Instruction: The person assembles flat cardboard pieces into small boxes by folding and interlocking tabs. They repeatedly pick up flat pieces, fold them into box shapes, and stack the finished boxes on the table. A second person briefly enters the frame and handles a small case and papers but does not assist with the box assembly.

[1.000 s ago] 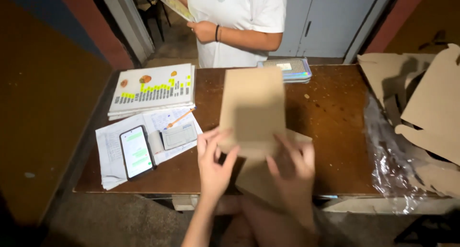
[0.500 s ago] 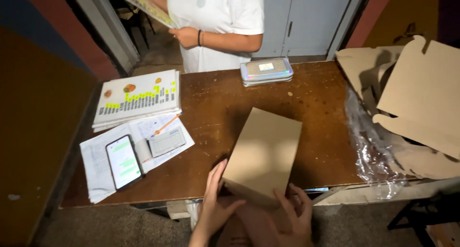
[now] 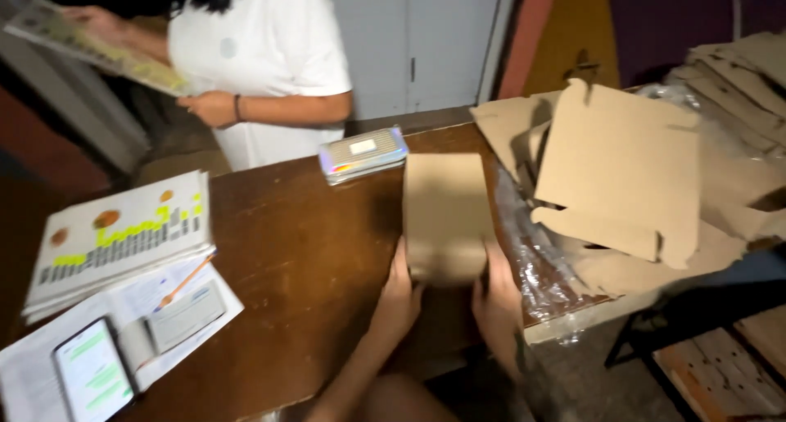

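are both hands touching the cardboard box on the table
Touching. The head view shows the left hand pressed against the left side of the cardboard box and the right hand against its right near corner.

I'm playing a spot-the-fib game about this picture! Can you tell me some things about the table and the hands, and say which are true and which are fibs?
1. Both hands, left hand and right hand, hold the folded cardboard piece. True.
2. The phone has a dark screen. False: it is lit.
3. Flat cardboard sheets are piled to the right. True.
4. The other person holds a cup. False: a printed sheet.
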